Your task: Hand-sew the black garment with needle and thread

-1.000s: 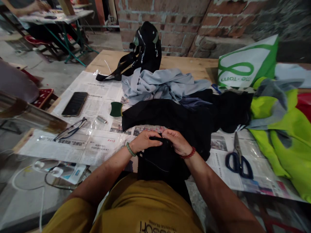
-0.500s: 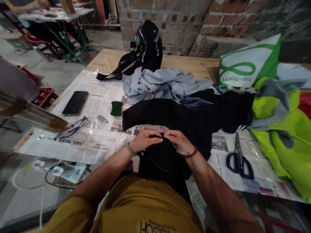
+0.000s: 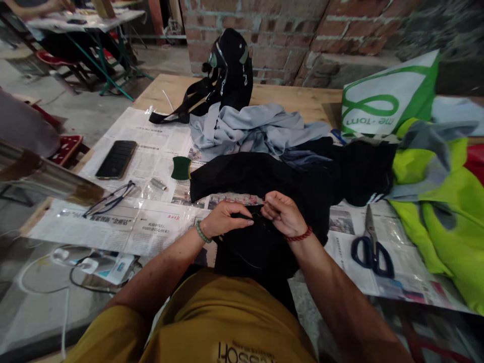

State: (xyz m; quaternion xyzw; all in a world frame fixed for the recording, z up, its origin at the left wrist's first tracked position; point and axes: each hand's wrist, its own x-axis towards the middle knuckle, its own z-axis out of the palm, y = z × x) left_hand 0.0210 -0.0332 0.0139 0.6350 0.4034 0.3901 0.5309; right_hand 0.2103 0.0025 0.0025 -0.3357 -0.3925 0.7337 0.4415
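My left hand (image 3: 226, 220), with a green bead bracelet, pinches an edge of the black cloth (image 3: 257, 247) gathered at the table's front edge. My right hand (image 3: 284, 214), wearing a red bead bracelet, is closed in a pinch just right of it and slightly higher. What its fingertips hold is too small to make out; a faint thin line shows between the two hands. More black cloth (image 3: 242, 174) spreads across the newspaper beyond them. To the right lie scissors (image 3: 373, 247) with dark blue handles.
Left on the newspaper (image 3: 113, 222) are a phone (image 3: 116, 159), glasses (image 3: 113, 197), a thread spool (image 3: 159, 184) and a green sponge (image 3: 181, 168). Behind are grey cloth (image 3: 257, 128), a black backpack (image 3: 234, 70) and a white-green bag (image 3: 389, 96). A yellow-green garment (image 3: 446, 201) lies right.
My right hand has drawn away from my left, up and to the right, and its fingers have curled in more. My left hand keeps its pinch on the black cloth.
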